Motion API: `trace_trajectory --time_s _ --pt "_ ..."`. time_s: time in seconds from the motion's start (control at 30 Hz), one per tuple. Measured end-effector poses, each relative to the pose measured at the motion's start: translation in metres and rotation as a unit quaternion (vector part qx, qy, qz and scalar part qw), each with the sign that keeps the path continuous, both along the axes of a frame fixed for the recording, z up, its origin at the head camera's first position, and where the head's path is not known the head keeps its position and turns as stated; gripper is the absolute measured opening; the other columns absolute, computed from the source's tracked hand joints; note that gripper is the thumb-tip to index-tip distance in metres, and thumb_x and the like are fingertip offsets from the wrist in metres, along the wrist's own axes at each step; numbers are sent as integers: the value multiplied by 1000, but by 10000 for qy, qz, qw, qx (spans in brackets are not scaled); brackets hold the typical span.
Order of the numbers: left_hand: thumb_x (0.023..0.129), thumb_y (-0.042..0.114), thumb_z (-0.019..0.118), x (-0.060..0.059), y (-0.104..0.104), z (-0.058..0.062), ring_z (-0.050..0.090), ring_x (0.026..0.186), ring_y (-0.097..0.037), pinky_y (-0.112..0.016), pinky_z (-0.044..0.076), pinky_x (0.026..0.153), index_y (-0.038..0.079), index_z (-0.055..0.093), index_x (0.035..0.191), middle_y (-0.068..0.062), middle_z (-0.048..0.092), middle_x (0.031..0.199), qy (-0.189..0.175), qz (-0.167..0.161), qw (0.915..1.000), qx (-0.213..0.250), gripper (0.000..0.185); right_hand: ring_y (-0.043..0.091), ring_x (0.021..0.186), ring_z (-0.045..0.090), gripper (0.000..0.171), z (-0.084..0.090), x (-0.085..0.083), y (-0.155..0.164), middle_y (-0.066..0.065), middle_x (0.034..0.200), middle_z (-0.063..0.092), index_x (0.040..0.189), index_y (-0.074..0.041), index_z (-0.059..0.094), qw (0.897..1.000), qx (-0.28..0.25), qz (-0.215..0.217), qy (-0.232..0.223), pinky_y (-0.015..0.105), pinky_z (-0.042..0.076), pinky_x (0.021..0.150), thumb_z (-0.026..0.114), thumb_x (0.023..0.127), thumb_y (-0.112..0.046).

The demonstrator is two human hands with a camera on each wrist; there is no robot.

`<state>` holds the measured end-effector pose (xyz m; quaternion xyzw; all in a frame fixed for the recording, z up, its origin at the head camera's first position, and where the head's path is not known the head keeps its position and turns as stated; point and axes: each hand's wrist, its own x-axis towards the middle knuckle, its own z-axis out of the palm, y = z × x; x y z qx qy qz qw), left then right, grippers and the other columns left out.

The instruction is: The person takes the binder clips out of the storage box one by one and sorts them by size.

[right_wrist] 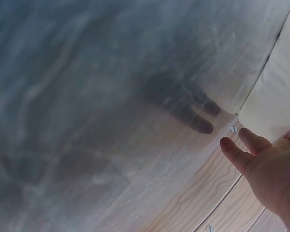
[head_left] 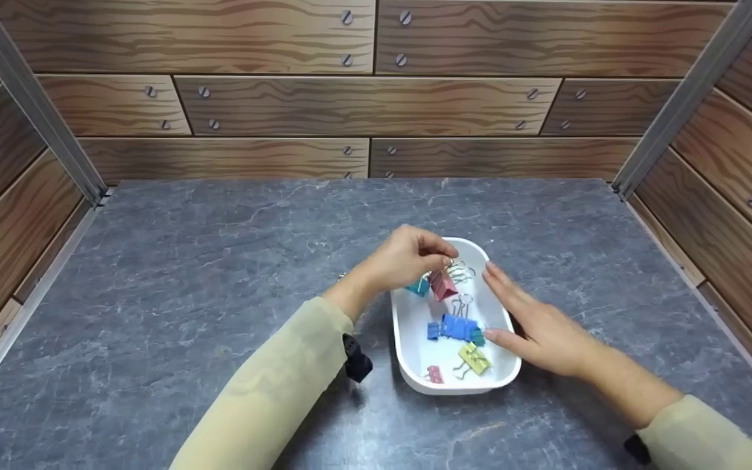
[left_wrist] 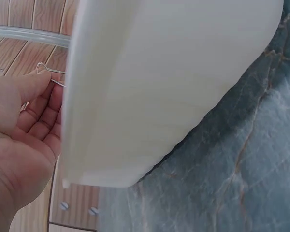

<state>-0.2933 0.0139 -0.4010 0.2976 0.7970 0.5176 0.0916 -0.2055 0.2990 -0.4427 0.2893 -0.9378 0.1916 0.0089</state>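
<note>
A white oval-cornered tub (head_left: 403, 339) holds binder clips of several colours. Over its far left part, my left hand (head_left: 408, 258) pinches a wire handle of a large red binder clip (head_left: 442, 286). The silver wire loop (left_wrist: 40, 66) shows at the thumb in the left wrist view; the tub wall hides the clip's body there. Right beside the red clip is a teal binder clip (head_left: 419, 286), partly covered by the hand. My right hand (head_left: 542, 329) lies along the tub's right rim with fingers extended, its thumb reaching over the inside near a dark green clip (head_left: 477, 337).
Blue binder clips (head_left: 458, 327) lie in the tub's middle, with a yellow clip (head_left: 474, 359) and a small pink clip (head_left: 435, 374) at the near end. The tub stands on a grey marbled table (head_left: 219, 261). Wood-patterned panels (head_left: 271, 104) enclose the back and sides.
</note>
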Motion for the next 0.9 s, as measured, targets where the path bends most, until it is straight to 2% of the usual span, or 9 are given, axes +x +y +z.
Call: trace_trajectory --time_s 0.13,0.3,0.47,0.6,0.9 --pt "103 8 71 0 -7 9 68 84 -11 -23 56 76 4 81 115 -4 79 104 34 119 9999 61 16 46 144 45 87 2 -1 -1 5 178 12 171 -16 18 10000 14 -13 -9 65 44 110 61 105 -51" --pt "103 11 71 2 -18 22 69 84 -13 -25 57 74 4 81 116 -9 80 105 79 146 9998 131 17 47 144 46 87 3 -2 -2 6 178 12 171 -16 17 10000 22 -34 -10 66 44 110 61 105 -51" --pt "104 14 72 5 -29 37 68 83 -13 -24 55 71 5 81 116 -7 79 102 179 260 9994 111 18 48 144 45 86 4 -2 -2 6 178 12 172 -18 16 10000 19 -32 21 67 44 109 61 105 -51" --pt "104 14 71 8 -41 47 67 84 -12 -26 55 73 5 81 116 -4 79 103 232 358 9987 273 18 47 144 45 87 3 -2 -1 7 177 13 171 -17 17 9999 -3 -11 136 65 44 110 62 105 -50" --pt "99 13 76 13 -88 49 68 87 -18 -31 57 78 5 81 111 -4 78 100 375 974 9926 622 16 45 144 46 85 -1 -1 0 5 177 14 171 -15 20 9999 -26 23 133 64 44 110 61 105 -49"
